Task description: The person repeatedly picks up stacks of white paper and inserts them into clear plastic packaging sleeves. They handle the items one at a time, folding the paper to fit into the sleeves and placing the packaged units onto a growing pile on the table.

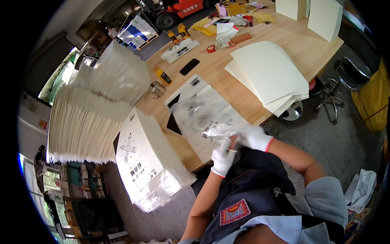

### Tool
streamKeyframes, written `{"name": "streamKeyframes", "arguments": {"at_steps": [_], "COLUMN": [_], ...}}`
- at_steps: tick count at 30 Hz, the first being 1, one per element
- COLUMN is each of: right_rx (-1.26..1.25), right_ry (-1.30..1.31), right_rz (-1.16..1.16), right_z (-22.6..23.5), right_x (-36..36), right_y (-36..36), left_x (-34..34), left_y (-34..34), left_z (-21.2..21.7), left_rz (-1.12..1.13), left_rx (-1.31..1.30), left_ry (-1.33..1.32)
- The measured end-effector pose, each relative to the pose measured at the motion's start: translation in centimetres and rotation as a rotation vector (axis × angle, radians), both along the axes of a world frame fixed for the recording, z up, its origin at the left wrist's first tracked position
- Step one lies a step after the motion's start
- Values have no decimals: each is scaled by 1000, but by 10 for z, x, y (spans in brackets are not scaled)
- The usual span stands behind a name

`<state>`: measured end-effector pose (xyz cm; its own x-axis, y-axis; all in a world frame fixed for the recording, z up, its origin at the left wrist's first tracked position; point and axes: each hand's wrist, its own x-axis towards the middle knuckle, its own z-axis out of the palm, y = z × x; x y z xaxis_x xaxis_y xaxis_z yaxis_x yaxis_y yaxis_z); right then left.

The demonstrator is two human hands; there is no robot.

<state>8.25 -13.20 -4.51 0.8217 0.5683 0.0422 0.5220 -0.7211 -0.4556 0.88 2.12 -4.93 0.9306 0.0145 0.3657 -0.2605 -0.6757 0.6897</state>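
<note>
Both my hands wear white gloves and come together at the near edge of the table. My left hand [222,157], some bare fingertips showing, is closed on the gathered edge of a clear printed plastic bag [194,114]. My right hand [256,139] grips the same bag just to the right; its fingers are slightly blurred. The bag spreads away from me over flat printed plastic bags [193,142] with a black corner. To the left, a thick stack of filled printed paper packs [140,156] reaches over the table edge.
Behind that stack rise tall piles of bagged paper [83,118]. Loose cream sheets [268,71] lie at the right. A phone [189,67], an orange bottle [162,76], a metal-lidded jar [157,90] and a tape roll [211,49] sit farther back. A wheeled stool [353,73] stands at right.
</note>
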Motion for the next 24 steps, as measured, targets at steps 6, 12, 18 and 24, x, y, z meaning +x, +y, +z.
{"name": "streamKeyframes", "arguments": {"at_steps": [6,12,18,24], "right_rx": [-50,-21,93,103], "right_ry": [-499,-751,-777,-526], "right_rz": [-320,-131,-286,150], "right_z": [-8,-26,-6,39], "right_x": [57,85,99,-30], "right_y": [-108,-129,-130,-79], "left_x": [12,25,45,69], "left_y": [2,-9,-27,-39], "left_z": [-17,-16,-4,-23], "left_rz": [57,-31,-237,-48], "left_rx": [-415,-343,-596,-2012], "left_ry": [243,155,582,1069]}}
